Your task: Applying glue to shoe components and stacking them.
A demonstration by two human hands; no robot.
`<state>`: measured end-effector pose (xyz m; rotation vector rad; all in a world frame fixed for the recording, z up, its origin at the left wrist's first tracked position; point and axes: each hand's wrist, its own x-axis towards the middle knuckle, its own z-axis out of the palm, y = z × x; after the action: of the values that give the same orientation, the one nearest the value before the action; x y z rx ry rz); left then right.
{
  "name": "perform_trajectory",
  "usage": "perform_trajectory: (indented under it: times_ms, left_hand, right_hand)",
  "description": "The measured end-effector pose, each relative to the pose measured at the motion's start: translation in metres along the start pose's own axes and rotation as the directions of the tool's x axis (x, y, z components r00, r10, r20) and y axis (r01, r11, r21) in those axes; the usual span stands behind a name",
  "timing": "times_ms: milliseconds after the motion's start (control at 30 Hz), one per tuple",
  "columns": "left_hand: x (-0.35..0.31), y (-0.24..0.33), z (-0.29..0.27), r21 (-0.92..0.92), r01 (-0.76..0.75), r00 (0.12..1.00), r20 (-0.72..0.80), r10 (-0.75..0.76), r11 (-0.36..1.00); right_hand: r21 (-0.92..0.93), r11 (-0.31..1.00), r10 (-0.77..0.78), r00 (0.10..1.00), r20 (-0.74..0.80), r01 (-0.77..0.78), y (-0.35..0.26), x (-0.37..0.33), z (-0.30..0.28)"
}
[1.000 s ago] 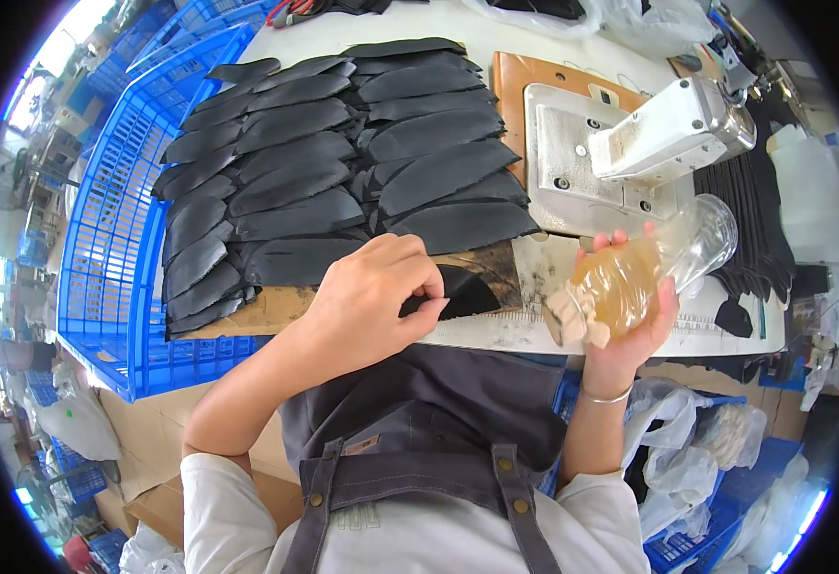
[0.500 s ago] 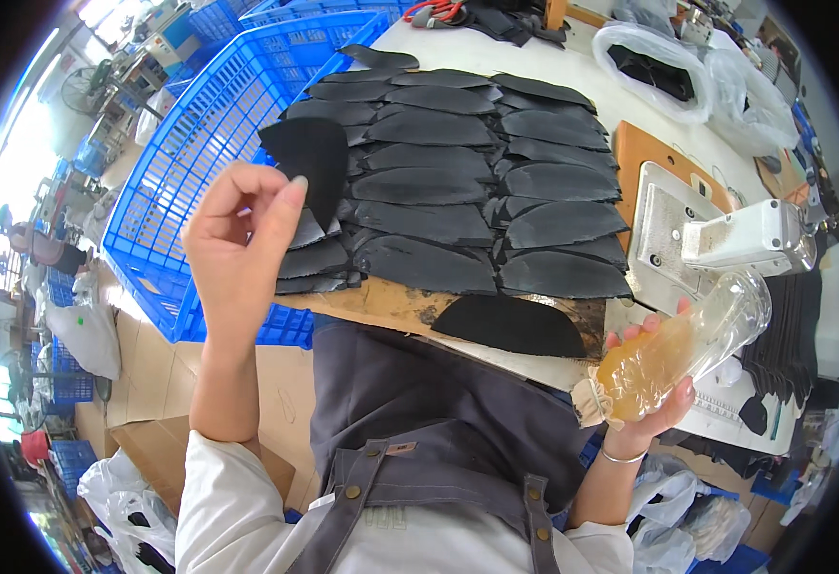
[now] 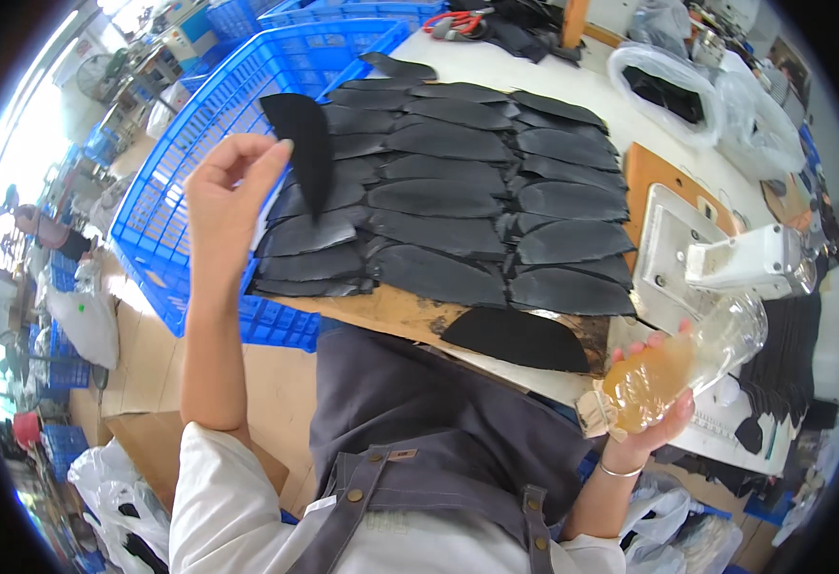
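the single view comes from a fisheye camera worn on the left of the person's head, facing steeply down and forward. it stands upright, the wearer's left on its left. their apron (image 3: 438, 421) fills the lower middle, seen from above at close range, with the left grip (image 3: 226, 182) and right grip (image 3: 654, 430) also near the lens. the desk (image 3: 534, 75) lies just beyond, its front edge slanting down toward the right. the floor (image 3: 276, 397) shows past the apron, farther below, and the distant room curves along the left rim. straight edges bend outward, and black corners frame the round field.
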<state>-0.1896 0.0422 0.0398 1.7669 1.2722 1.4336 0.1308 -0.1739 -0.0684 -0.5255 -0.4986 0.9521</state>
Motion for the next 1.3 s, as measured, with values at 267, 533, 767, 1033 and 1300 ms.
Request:
perform_trajectory:
  times_ms: [267,533,767,1033,1300]
  left_hand:
    - [0.046,0.006,0.046,0.086,-0.088,0.991,0.107,0.079,0.992]
    - [0.111,0.014,0.135,0.183,-0.287,0.952,0.166,0.258,0.94]
    - [0.085,0.026,0.254,0.4,-0.454,0.873,0.381,0.306,0.797]
    - [0.076,0.008,0.296,0.4,-0.6,0.69,0.697,0.195,0.693]
    - [0.081,0.019,0.262,0.487,-0.625,0.72,0.661,0.21,0.61]
  right_hand:
    - [0.019,1.0,-0.01,0.998,-0.054,0.011,0.001,0.002,0.001]
    - [0.099,0.995,-0.008,0.998,-0.064,0.014,0.0,0.0,0.004]
    - [0.146,0.989,0.02,0.999,0.039,-0.025,-0.003,0.0,-0.002]
    - [0.19,0.981,0.044,0.999,-0.009,-0.041,-0.002,0.002,0.0]
    - [0.176,0.984,0.044,0.998,-0.034,-0.038,-0.002,0.001,0.002]
